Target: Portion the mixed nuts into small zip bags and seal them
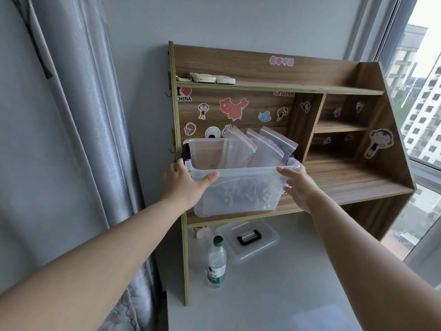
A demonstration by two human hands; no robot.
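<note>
Pale grey wall (238, 20), grey curtain (78, 115) at left, sticker-covered wooden shelf unit (353, 177) on white tabletop (274, 295), daylit window (422, 103) at right

One head-worn wide-angle view looks forward and slightly down from above the bench (274, 295), facing the wall and the wooden shelf unit (334, 177) at arm's reach. Both forearms stretch in from the lower corners; a window (420, 91) fills the right edge.
</note>
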